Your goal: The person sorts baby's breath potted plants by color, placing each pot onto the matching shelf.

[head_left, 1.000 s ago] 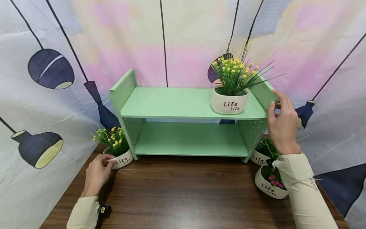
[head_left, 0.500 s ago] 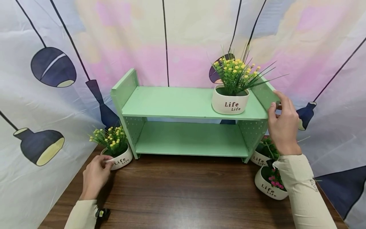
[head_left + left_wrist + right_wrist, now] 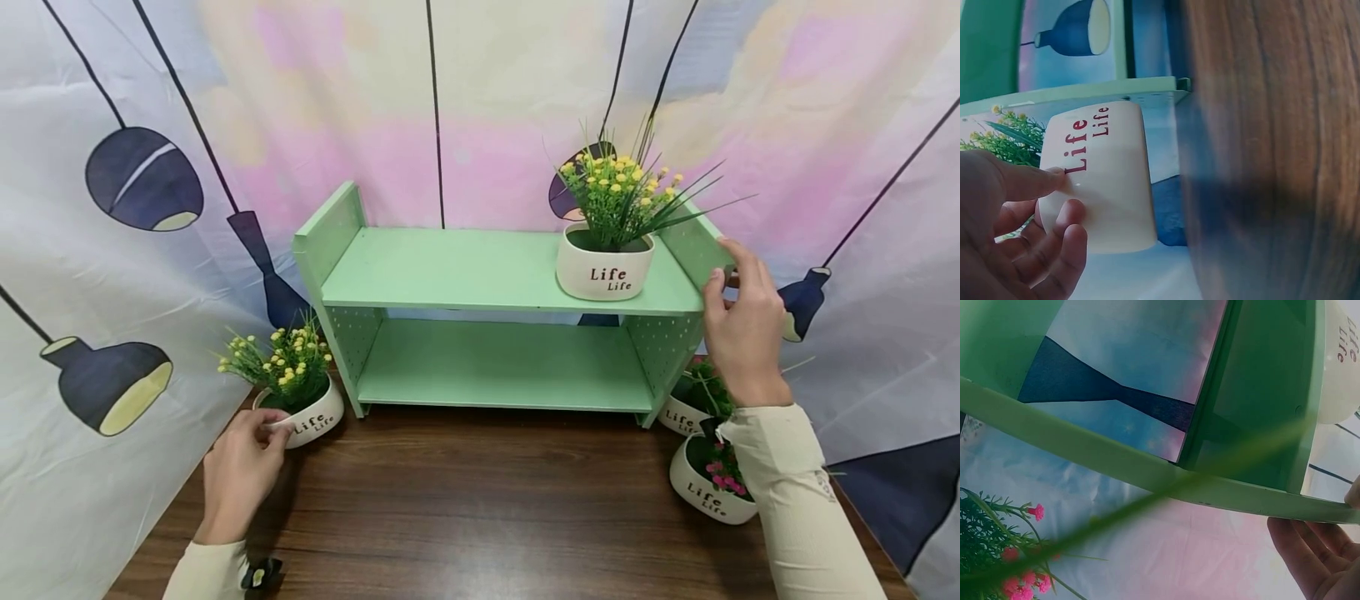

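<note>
At the left end of a green two-tier shelf (image 3: pixel 442 267), my left hand (image 3: pixel 242 471) pinches the rim of a white oval flowerpot (image 3: pixel 321 419) of yellow flowers, lettered "Life Life". In the left wrist view the thumb lies on the front of the pot (image 3: pixel 1110 194) near its lettering, with other fingers curled at the rim. My right hand (image 3: pixel 745 337) grips the shelf's right side panel (image 3: pixel 686 242). The right wrist view has fingers (image 3: pixel 1297 550) on the outer face of that panel.
Another white pot of yellow flowers (image 3: pixel 603 271) stands on the upper tier at the right. On the brown wooden table (image 3: pixel 480 500), two more pots, one with pink flowers (image 3: pixel 708 492), stand right of the shelf, partly behind the right forearm. A printed cloth (image 3: pixel 495 108) hangs behind.
The left hand and its flowerpot have moved left and slightly toward me, widening the gap to the shelf. The right hand and the shelf stay essentially in place.
</note>
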Action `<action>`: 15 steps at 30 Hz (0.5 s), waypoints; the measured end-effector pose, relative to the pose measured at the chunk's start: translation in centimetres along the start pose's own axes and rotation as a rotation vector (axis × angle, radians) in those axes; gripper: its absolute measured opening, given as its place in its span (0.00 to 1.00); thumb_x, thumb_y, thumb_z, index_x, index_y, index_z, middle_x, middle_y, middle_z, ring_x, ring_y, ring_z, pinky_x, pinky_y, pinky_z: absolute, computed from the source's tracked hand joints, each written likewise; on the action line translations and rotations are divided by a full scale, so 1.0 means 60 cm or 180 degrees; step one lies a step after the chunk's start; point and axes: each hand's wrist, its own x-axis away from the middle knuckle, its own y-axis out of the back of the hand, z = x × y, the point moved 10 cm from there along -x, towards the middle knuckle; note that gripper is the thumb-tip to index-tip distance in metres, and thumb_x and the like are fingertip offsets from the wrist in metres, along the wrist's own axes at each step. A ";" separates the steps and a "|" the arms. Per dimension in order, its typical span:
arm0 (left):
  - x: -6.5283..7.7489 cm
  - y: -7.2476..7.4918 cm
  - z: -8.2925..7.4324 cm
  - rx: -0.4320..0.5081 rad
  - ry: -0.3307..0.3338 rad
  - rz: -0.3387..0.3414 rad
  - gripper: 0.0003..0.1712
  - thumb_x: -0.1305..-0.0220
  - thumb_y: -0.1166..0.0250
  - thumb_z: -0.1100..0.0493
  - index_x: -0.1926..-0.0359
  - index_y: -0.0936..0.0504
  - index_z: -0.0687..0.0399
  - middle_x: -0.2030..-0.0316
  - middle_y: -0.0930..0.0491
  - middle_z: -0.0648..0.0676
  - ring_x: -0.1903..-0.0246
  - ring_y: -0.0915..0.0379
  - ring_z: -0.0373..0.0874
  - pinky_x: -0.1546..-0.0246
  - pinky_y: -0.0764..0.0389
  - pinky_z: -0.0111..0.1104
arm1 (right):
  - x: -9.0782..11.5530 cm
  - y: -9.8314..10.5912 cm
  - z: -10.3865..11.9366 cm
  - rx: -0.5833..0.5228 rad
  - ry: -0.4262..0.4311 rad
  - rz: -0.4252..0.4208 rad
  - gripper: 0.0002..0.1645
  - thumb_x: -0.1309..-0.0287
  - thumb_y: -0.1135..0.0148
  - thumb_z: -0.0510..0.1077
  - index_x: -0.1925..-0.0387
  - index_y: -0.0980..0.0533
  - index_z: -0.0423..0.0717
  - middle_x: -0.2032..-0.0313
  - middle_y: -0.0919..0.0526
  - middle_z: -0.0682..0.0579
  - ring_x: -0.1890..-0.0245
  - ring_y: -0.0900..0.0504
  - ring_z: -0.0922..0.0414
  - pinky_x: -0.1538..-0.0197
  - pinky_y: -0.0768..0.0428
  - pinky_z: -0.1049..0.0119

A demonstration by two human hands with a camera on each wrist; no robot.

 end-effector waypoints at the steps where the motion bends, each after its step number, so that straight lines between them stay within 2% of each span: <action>1: 0.002 0.004 -0.004 0.0001 -0.0001 -0.0014 0.06 0.32 0.28 0.60 0.58 0.12 0.58 0.62 0.16 0.58 0.70 0.19 0.53 0.74 0.27 0.48 | 0.001 0.000 -0.001 -0.0007 -0.0013 0.0008 0.25 0.20 0.50 0.40 0.27 0.27 0.45 0.50 0.19 0.30 0.53 0.16 0.36 0.59 0.37 0.90; 8: 0.012 0.032 -0.031 -0.0006 -0.0069 -0.0072 0.06 0.30 0.29 0.59 0.57 0.12 0.57 0.62 0.16 0.57 0.72 0.20 0.49 0.77 0.28 0.41 | 0.002 -0.001 -0.001 -0.0026 -0.0024 0.0018 0.25 0.20 0.49 0.40 0.27 0.27 0.45 0.48 0.19 0.30 0.52 0.16 0.36 0.59 0.37 0.90; 15: 0.020 0.065 -0.065 -0.0001 -0.0188 -0.0171 0.07 0.31 0.28 0.59 0.56 0.12 0.57 0.61 0.17 0.57 0.72 0.20 0.50 0.75 0.28 0.41 | 0.000 0.000 0.000 -0.0012 -0.0014 0.0008 0.25 0.20 0.50 0.40 0.27 0.27 0.45 0.49 0.19 0.29 0.53 0.16 0.36 0.59 0.37 0.90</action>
